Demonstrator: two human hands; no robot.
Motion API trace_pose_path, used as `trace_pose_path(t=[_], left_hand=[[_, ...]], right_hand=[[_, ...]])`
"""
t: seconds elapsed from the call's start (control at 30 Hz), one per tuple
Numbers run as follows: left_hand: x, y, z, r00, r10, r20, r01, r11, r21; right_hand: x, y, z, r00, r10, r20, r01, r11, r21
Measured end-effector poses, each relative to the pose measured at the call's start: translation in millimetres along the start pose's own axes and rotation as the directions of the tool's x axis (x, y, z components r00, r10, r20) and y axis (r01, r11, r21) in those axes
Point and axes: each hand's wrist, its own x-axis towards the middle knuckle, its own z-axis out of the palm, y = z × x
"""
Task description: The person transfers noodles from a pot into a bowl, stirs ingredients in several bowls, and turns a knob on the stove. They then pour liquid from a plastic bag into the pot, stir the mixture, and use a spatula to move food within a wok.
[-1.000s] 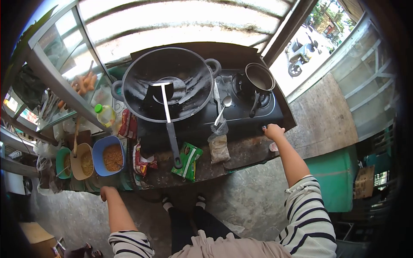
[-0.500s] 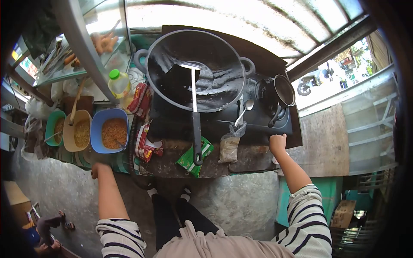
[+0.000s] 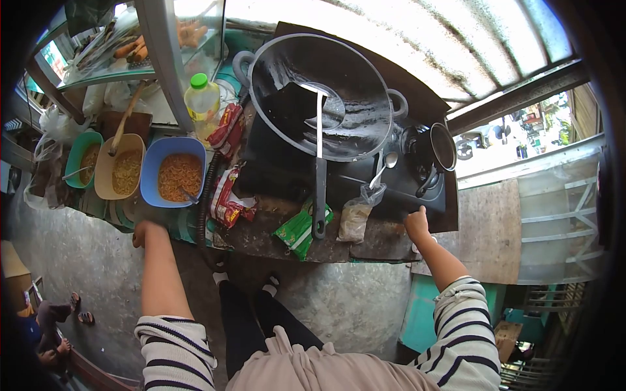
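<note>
My left hand (image 3: pixel 146 229) is at the counter's front edge, just below a blue container (image 3: pixel 147 171) of orange-red food; its fingers are mostly hidden. At the right front of the black stove (image 3: pixel 274 173), my right hand (image 3: pixel 417 223) is closed against the front face, thumb up; what it holds is hidden. A large dark wok (image 3: pixel 362 78) sits on the stove, with a long-handled spatula (image 3: pixel 320 169) leaning in it. Beside the wok, a small pan (image 3: pixel 443 146) rests on the right burner. A spoon (image 3: pixel 385 167) stands in a plastic bag (image 3: pixel 355 220).
Beige (image 3: pixel 124 186) and green (image 3: pixel 74 146) food containers stand at the left. A green-capped bottle (image 3: pixel 201 104), red packets (image 3: pixel 225 202) and a green packet (image 3: pixel 298 231) lie between them and the stove. A seated person (image 3: pixel 55 319) is partly visible lower left.
The view has shifted, so the wok and stove appear higher and further right. Both hands keep about the same places at the counter edge and the stove front.
</note>
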Motion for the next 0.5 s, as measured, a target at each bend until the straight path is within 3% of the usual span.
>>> trace_pose_path(t=[0.27,0.5], left_hand=[[10.5,-3.2,11.9,0.998,0.009,-0.066,-0.009,1.000,0.004],[6.8,-1.1,9.0,0.998,-0.001,-0.061,0.002,1.000,0.015]], right_hand=[[-6.1,5.5,-9.0,0.998,0.021,-0.052,-0.020,1.000,0.018],[-27.2,26.9,-28.5,0.963,0.269,-0.003,-0.260,0.932,0.254]])
